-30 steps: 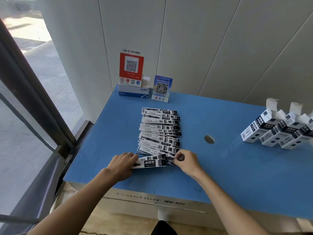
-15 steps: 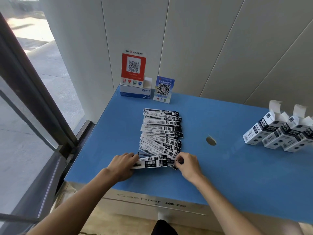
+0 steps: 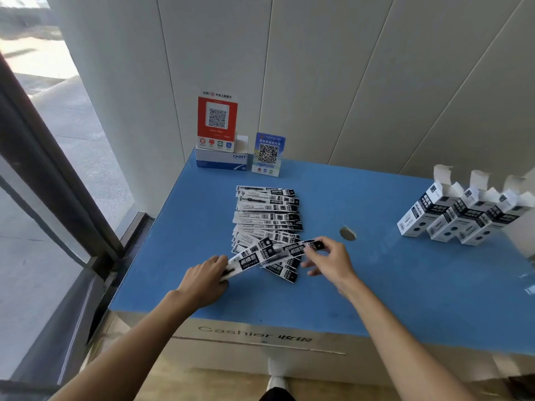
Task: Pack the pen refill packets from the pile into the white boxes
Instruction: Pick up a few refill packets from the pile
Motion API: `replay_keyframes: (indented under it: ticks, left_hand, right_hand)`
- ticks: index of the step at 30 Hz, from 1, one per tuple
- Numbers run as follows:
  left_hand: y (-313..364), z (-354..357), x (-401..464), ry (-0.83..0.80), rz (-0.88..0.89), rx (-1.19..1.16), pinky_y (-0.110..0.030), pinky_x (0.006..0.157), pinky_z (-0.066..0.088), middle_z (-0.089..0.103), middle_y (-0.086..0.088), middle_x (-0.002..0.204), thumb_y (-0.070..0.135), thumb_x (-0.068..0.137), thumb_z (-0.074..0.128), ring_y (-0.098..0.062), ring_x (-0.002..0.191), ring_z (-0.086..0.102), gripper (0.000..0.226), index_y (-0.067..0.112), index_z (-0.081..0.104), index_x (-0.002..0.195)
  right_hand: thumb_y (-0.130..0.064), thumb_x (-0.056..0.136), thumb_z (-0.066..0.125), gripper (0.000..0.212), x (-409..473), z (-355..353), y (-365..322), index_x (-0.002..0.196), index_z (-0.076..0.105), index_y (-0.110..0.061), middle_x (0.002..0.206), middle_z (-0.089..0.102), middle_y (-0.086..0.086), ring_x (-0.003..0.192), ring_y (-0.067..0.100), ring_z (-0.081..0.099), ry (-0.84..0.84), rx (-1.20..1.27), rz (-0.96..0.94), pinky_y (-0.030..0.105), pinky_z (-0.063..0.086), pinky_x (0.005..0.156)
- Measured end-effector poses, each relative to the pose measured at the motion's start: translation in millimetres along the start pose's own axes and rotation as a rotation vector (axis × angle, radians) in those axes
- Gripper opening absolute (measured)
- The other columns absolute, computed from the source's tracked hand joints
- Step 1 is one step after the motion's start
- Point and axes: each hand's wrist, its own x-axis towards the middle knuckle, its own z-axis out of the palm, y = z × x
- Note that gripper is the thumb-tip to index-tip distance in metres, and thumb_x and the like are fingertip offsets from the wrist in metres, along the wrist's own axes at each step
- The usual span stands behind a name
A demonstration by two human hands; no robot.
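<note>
QR signs [image 3: 217, 120] behind pile [image 3: 266, 215] (boxes [image 3: 451, 215] apart)

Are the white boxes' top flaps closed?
No, the three white boxes at the right of the blue table all have their top flaps standing open.

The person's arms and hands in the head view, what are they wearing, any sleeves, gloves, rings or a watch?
Both forearms are bare right down to the bottom edge of the head view, with no sleeve in sight. The left hand and the right hand wear no gloves. No watch, bracelet or ring shows on either wrist or on the fingers that can be seen.
</note>
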Motion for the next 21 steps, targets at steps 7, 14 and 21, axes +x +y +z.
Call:
replay_keyframes:
  ticks: [7,14,21]
  left_hand:
    - [37.4,-7.1,15.5,0.057,-0.083,-0.287,-0.032,0.052,0.027,0.041,0.004,0.071,0.018,0.085,0.054,-0.025,0.066,0.043,0.025,0.019,0.030,0.076]
    - [112.0,-0.3,33.9,0.011,-0.026,-0.411,-0.031,0.049,0.028,0.046,0.003,0.071,0.017,0.085,0.057,-0.020,0.061,0.042,0.025,0.020,0.034,0.075]
    - [217.3,30.6,52.7,-0.108,-0.021,-0.543,-0.048,0.063,0.053,0.066,-0.016,0.082,0.023,0.086,0.058,-0.036,0.073,0.067,0.017,0.015,0.052,0.100]
  right_hand:
    - [-0.004,0.092,0.057,0.006,-13.4,-44.5,-16.5,0.098,0.055,-0.004,0.075,0.062,0.009,0.068,0.032,0.070,0.155,0.395,0.008,0.031,0.057,0.056]
    - [-0.001,0.092,0.057,0.009,-26.6,-112.7,14.8,0.082,0.057,0.001,0.065,0.063,0.011,0.055,0.023,0.067,0.410,0.616,0.144,0.029,0.059,0.056]
    - [-0.021,0.085,0.066,0.022,-36.7,-209.9,69.6,0.067,0.065,-0.010,0.071,0.067,0.013,0.063,0.021,0.061,0.561,0.190,0.217,0.032,0.052,0.053]
